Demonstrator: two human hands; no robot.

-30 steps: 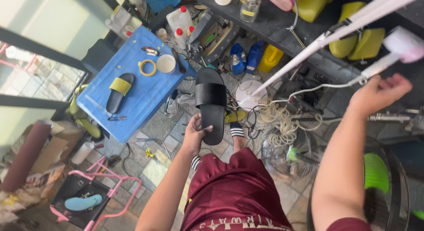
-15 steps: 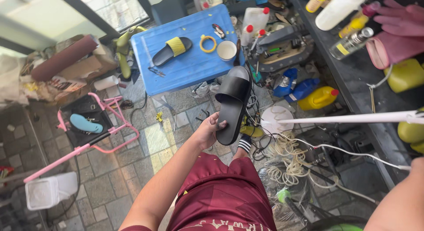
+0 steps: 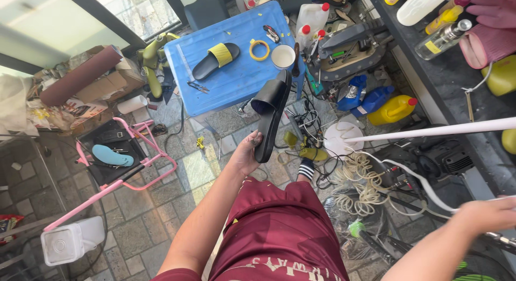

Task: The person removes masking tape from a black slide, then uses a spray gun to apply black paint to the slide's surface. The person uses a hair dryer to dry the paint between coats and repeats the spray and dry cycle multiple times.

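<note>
My left hand (image 3: 246, 154) grips a black slide sandal (image 3: 271, 115) by its heel, held out in front of my knees with the toe pointing away, near the edge of a blue table (image 3: 236, 76). My right hand (image 3: 481, 214) is at the right edge of the view, fingers curled beside a white cable; whether it grips the cable I cannot tell. A long white tube (image 3: 435, 131) crosses above it.
On the blue table lie a black sandal with a yellow strap (image 3: 216, 59), a yellow tape ring (image 3: 259, 48), a white cup (image 3: 283, 56) and scissors (image 3: 198, 87). A pink folding stand (image 3: 126, 165) holds a blue insole (image 3: 111, 155). Bottles, coiled wire (image 3: 361, 189) and tools crowd the floor.
The view has swung left and down. My left hand has turned the black sandal more on edge and moved it toward the blue table. My right hand has dropped to the lower right.
</note>
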